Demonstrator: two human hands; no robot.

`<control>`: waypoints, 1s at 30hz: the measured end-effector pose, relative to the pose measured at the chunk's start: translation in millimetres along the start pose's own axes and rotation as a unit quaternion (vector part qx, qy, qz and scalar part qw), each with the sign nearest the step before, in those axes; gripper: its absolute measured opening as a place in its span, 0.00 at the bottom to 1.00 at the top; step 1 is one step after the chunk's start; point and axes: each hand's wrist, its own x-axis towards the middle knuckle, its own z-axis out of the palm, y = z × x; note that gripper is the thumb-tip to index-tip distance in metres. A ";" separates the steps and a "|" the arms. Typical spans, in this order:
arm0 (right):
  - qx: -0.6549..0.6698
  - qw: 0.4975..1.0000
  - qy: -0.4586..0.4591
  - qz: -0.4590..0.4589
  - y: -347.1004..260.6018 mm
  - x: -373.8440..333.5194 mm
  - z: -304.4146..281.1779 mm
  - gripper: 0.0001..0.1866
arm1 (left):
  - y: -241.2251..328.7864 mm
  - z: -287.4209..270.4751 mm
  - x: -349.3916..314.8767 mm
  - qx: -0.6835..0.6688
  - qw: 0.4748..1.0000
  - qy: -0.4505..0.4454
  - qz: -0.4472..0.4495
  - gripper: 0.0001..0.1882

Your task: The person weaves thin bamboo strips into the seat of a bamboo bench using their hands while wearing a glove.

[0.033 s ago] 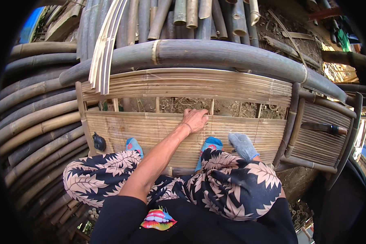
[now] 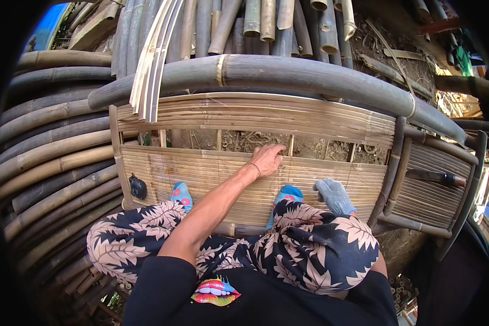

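My bare left hand [image 2: 267,158] lies over the upper edge of the near panel of bamboo slats [image 2: 223,179]. Its fingers are bent around the edge slat, beside a short upright crosspiece [image 2: 291,145] in the gap. My right hand [image 2: 334,196], in a grey knit glove, rests low over the same panel, right of my right foot. The glove's fingers are curled, and what lies under them is hidden. Beyond the gap runs a second band of slats [image 2: 266,113], set against a thick bamboo pole [image 2: 288,73]. Both sock-covered feet stand on the near panel.
Light split strips [image 2: 153,60] hang over the pole at the left. A dark bladed tool [image 2: 436,177] lies on the slatted end section at the right. A small black lump [image 2: 137,186] sits at the panel's left end. Bamboo poles [image 2: 54,138] are stacked at the left and far side.
The whole scene sits slightly further right in the view. My left fingers reach more along the slat edge; my gloved right hand has barely changed.
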 end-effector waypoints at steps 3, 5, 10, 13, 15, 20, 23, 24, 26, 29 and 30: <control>0.223 0.955 0.129 0.145 -10.1 -7.1 -31.1 0.16 | -14.8 -46.9 -20.7 0.044 0.988 0.048 0.137 0.20; 0.423 0.802 0.304 0.293 47.2 -33.7 -40.8 0.16 | -7.5 -84.9 -34.8 0.167 0.969 -0.026 0.179 0.23; -0.278 0.795 0.429 0.326 65.7 -76.7 -52.6 0.25 | -46.9 -135.6 -88.4 0.391 0.887 -0.058 0.237 0.15; -0.266 0.849 0.431 0.150 -24.8 -41.2 -20.2 0.24 | -67.2 -141.4 -104.4 0.383 0.885 -0.033 0.261 0.13; -0.192 0.894 0.400 0.069 -55.4 -8.4 20.8 0.23 | -75.1 -147.2 -109.8 0.390 0.876 -0.047 0.280 0.12; -0.119 0.939 0.319 0.052 -114.4 32.5 54.0 0.25 | -82.8 -134.3 -89.3 0.346 0.877 0.000 0.333 0.06; -0.057 0.956 0.288 -0.023 -156.1 63.9 51.9 0.28 | -86.2 -129.7 -84.9 0.226 0.934 0.032 0.274 0.05; -0.051 0.952 0.295 -0.072 -166.2 78.6 53.3 0.32 | -81.5 -130.0 -84.0 0.198 0.946 0.032 0.256 0.06; -0.033 0.952 0.283 -0.109 -183.6 104.7 66.2 0.39 | -74.6 -121.8 -79.9 0.143 0.956 0.025 0.254 0.07; 0.064 0.991 0.110 0.034 -214.9 121.3 62.5 0.44 | -60.6 -117.8 -72.6 0.092 0.979 -0.079 0.165 0.06; 0.115 0.988 0.090 0.041 -213.2 123.8 59.4 0.38 | -63.3 -118.6 -72.0 0.065 0.974 -0.032 0.215 0.06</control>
